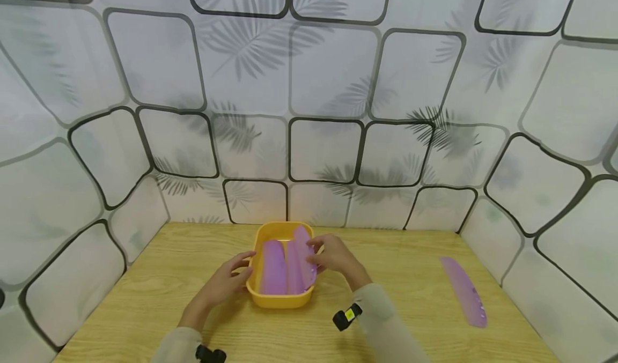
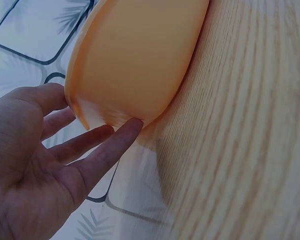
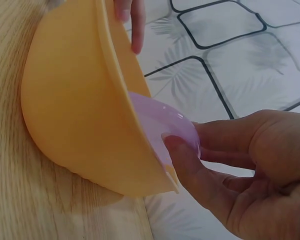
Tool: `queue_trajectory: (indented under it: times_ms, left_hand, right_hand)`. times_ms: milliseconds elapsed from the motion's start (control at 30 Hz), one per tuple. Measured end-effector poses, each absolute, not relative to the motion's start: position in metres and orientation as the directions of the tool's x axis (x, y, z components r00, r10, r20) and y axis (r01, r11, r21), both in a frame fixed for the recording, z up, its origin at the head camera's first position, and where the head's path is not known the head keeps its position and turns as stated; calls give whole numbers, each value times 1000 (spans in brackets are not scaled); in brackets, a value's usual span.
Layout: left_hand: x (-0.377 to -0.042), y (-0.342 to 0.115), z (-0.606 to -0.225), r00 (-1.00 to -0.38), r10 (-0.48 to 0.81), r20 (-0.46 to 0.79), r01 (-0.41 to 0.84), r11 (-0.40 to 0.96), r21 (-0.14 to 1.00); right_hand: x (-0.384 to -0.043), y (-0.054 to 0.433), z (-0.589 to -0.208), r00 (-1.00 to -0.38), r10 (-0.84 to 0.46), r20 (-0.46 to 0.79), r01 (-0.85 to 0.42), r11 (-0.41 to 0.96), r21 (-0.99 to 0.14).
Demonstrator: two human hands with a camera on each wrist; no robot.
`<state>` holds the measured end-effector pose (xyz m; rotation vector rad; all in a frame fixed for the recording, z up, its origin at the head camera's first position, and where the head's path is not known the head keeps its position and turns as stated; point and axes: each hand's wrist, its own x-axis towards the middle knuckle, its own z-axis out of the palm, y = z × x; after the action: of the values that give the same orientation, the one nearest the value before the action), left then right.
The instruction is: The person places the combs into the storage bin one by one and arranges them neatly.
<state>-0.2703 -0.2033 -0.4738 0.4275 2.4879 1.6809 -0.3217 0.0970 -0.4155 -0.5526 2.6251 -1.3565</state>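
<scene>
A yellow plastic basin (image 1: pixel 279 301) stands on the wooden table with curved, translucent purple plastic pieces in it. One purple piece (image 1: pixel 273 269) lies along its left side and another purple piece (image 1: pixel 293 272) lies in the middle. My right hand (image 1: pixel 336 258) pinches a third purple piece (image 3: pixel 162 120) between thumb and fingers, tilted at the basin's right rim. At the left side, my left hand (image 1: pixel 226 280) touches the basin's outer wall and rim with loosely extended fingers (image 2: pixel 121 142). What kind of article the purple pieces are cannot be told.
Another curved purple piece (image 1: pixel 464 293) lies alone on the right part of the table (image 1: pixel 401 298). A patterned white curtain (image 1: pixel 328 148) hangs behind the table and along both sides. Each wrist wears a small black camera.
</scene>
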Motion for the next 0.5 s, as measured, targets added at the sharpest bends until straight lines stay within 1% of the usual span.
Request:
queue_trajectory:
  times_ms: [267, 500]
  left_hand:
    - [-269, -203, -474, -949, 306, 77, 183, 336, 924]
    - [-269, -203, -473, -942, 325, 79, 184, 307, 934]
  right_hand:
    - [-321, 87, -416, -926, -376, 35, -267, 586, -765]
    - [-323, 78, -416, -918, -392, 65, -331, 665, -670]
